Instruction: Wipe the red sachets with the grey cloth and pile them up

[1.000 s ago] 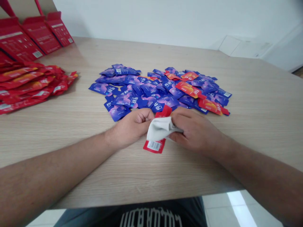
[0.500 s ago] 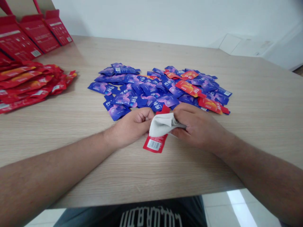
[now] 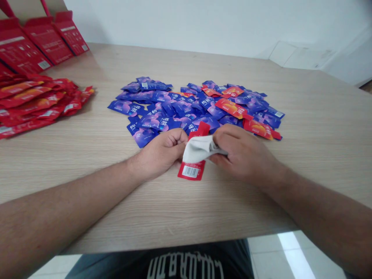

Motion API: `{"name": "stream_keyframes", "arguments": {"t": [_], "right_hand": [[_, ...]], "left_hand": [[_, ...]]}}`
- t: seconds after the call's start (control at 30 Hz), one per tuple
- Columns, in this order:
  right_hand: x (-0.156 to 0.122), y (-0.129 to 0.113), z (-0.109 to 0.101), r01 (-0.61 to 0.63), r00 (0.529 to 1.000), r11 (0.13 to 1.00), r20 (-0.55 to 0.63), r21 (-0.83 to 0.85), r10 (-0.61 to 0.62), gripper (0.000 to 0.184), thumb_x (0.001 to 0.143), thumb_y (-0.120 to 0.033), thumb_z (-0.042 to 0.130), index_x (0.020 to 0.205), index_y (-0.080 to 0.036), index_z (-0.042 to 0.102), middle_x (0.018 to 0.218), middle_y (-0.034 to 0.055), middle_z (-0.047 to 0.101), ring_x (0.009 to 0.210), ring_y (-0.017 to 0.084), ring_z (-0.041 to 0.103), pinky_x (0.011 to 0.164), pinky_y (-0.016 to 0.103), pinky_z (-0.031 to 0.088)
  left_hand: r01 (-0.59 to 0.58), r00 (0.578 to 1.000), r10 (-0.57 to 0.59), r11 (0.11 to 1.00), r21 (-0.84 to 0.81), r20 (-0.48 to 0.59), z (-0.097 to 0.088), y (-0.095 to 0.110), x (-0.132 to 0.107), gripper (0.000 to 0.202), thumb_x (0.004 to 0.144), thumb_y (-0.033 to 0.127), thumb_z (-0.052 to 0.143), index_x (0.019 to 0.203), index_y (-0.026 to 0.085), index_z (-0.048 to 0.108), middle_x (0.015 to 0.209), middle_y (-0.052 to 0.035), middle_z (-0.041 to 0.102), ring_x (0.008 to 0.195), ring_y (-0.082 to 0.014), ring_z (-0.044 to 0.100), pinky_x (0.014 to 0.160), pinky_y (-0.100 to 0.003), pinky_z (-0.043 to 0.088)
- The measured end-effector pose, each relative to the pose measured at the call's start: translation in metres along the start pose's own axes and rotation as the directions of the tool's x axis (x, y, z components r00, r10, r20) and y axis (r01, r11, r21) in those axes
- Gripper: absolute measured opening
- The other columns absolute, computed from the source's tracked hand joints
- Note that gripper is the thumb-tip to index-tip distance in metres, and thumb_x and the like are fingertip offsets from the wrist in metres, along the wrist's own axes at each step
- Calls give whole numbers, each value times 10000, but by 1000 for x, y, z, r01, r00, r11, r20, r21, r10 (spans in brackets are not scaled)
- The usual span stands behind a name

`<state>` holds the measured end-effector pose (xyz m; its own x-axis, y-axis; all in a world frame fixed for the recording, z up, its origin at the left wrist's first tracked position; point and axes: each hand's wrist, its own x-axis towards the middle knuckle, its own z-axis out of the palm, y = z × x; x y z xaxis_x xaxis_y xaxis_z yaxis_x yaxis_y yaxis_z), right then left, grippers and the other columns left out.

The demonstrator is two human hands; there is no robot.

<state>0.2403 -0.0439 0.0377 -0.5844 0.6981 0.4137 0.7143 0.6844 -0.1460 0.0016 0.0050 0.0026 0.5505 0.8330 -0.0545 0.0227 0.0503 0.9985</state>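
Note:
My left hand (image 3: pixel 161 151) is curled into a fist and grips the left edge of a red sachet (image 3: pixel 192 169) that has a white barcode label on its near end. My right hand (image 3: pixel 242 153) is closed on a white cloth (image 3: pixel 199 148) and presses it over the middle of that sachet. The sachet's far red end sticks out above the cloth. Both hands rest on the wooden table (image 3: pixel 186 201), just in front of a spread heap of blue sachets (image 3: pixel 162 110) mixed with a few red-orange sachets (image 3: pixel 232 107).
A pile of red sachets (image 3: pixel 35 102) lies at the table's left edge. Behind it stand red cartons (image 3: pixel 43 38) with open flaps. A white wall runs behind the table. My dark shirt shows below the table's near edge.
The red sachet has turned slightly more upright and shifted a little away from me. My right hand and the cloth moved a bit left along it. The heaps have not moved.

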Motion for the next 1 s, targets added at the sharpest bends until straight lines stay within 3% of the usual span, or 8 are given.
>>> {"name": "stream_keyframes", "arguments": {"t": [0.1,0.23,0.47,0.63,0.87,1.0], "right_hand": [[1,-3,2,-2,1000,1000,25,15,2,152,1001,-338,679,977,-194,637,1024,95,677,940,254,624,799,379,483],[-2,-18,3,150,968,983,185,102,-167,58,986,-219,668,1039,-205,686,1066,65,700,954,231,631,824,362,491],[-1,-9,5,14,1000,999,13,31,-14,115,994,-291,671,1001,-176,670,1009,96,674,945,262,622,821,398,496],[-3,-22,6,153,969,982,179,107,-171,73,994,-212,651,1048,-206,700,1055,68,702,963,234,633,843,374,502],[-2,-13,5,5,1000,999,22,32,-6,97,980,-264,683,1024,-178,684,1022,104,688,952,261,623,825,395,502],[-3,-23,5,144,973,984,166,102,-160,86,983,-215,669,1049,-193,719,1048,86,708,960,246,641,843,382,507]], "left_hand": [[11,1000,-11,1000,-23,-24,0,-1,0,220,926,334,704,855,195,550,663,47,566,533,-78,476,506,-192,375],[-5,999,5,1000,-13,-37,1,0,-1,206,933,333,689,859,194,556,671,42,565,537,-82,488,496,-191,361],[24,998,-28,996,-85,-55,4,2,-2,282,888,378,756,854,190,549,666,40,578,530,-81,487,493,-192,375],[-17,999,17,1000,6,-51,0,0,-1,224,934,361,686,861,191,559,682,23,592,556,-98,522,497,-200,366],[3,999,-5,999,-38,-49,1,0,-1,257,920,379,721,868,196,550,675,42,575,526,-82,483,487,-197,356],[-26,998,27,999,23,-51,-2,-3,0,216,947,348,681,865,194,553,688,25,586,557,-95,511,499,-205,352]]}}
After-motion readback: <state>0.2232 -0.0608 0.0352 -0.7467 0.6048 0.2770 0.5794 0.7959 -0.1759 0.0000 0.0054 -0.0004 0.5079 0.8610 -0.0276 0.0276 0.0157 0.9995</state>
